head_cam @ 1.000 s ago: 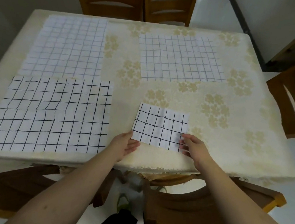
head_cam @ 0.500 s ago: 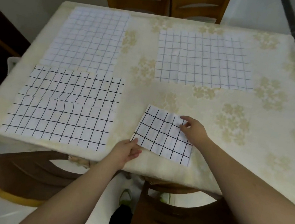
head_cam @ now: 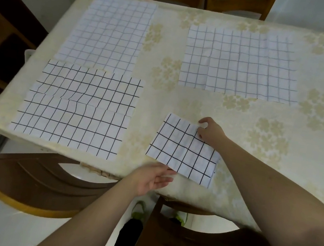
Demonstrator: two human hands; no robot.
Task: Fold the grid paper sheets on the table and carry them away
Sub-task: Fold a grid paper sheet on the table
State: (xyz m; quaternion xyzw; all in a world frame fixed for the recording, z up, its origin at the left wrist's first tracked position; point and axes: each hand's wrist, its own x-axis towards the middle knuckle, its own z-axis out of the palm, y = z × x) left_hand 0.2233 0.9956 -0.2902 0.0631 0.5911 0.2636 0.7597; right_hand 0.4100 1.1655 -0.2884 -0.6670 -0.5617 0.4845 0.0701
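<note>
Cream flower-patterned desk [head_cam: 239,120]: near its front edge a folded white black-gridded paper sheet [head_cam: 182,150] is laid, long axis slanted rightward. Its far right corner is pinched by the right hand [head_cam: 210,131]. Its near left edge is touched by the straight fingers [head_cam: 168,174] of the left hand [head_cam: 151,179].

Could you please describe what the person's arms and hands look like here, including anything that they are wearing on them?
Both forearms are bare as far as the frame shows, with no sleeves in view. The left hand and the right hand wear no gloves, and no watch, bracelet or ring is visible. No markings show on either arm.
</note>
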